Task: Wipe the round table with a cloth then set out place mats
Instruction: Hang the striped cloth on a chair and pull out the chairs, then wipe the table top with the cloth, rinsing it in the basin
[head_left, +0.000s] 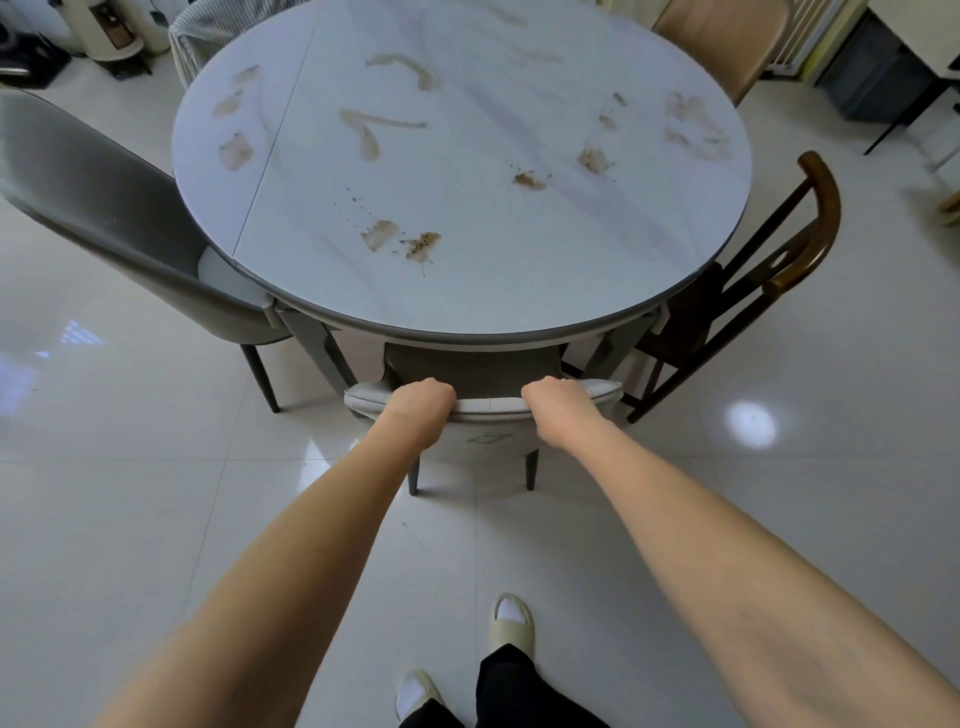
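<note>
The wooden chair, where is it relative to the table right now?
In the head view the wooden chair stands at the right edge of the round table, tucked partly under it, just right of the pale chair both hands grip.

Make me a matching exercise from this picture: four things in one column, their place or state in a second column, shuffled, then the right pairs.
1. round table
2. left hand
3. wooden chair
4. grey chair

A. grips the near chair's backrest
B. at the table's right side
C. stained with brown smears
D. at the table's left side

Pairs: 1-C, 2-A, 3-B, 4-D
</note>
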